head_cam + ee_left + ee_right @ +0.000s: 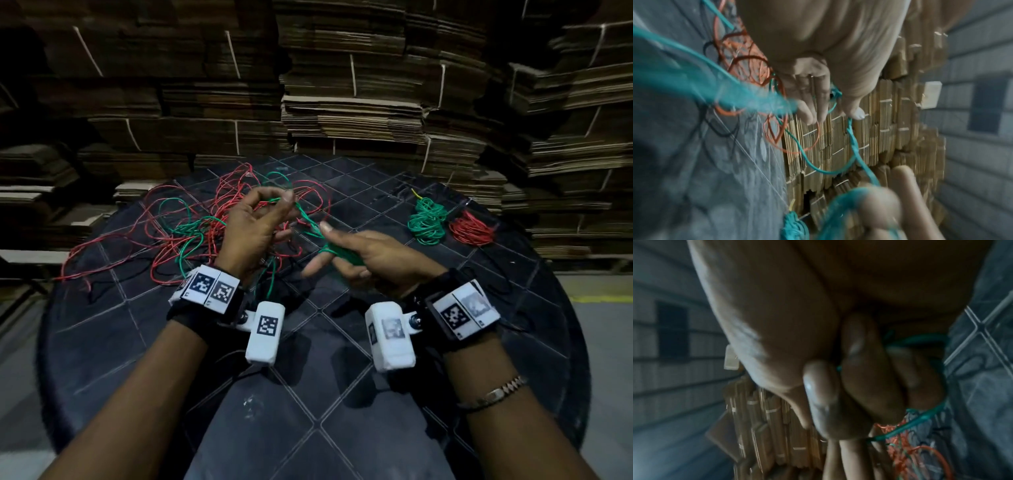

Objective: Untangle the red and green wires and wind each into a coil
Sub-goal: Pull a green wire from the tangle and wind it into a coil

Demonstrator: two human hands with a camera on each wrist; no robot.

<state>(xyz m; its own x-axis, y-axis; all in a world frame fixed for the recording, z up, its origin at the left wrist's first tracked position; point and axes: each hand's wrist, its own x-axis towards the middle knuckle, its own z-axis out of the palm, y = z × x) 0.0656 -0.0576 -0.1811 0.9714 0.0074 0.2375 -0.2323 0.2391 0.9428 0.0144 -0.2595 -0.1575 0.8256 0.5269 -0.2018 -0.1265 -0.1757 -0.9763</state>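
A loose tangle of red and green wires [202, 222] sprawls over the back left of the round black table [342, 377]. My left hand [279, 202] is raised above it and pinches a green wire [305, 217] between thumb and fingertips. That strand runs down to my right hand [356, 251], where green loops [346, 257] are wound round the curled fingers. In the left wrist view the green wire [856, 151] hangs from my left fingers [818, 100] towards the blurred right hand [879, 211]. The right wrist view shows green wire [920, 339] wrapped round the right fingers [859, 378].
A wound green coil [426, 221] and a wound red coil [472, 230] lie side by side at the table's back right. Tall stacks of flattened cardboard [342, 85] stand close behind the table. Thin black cables run across the tabletop near my wrists.
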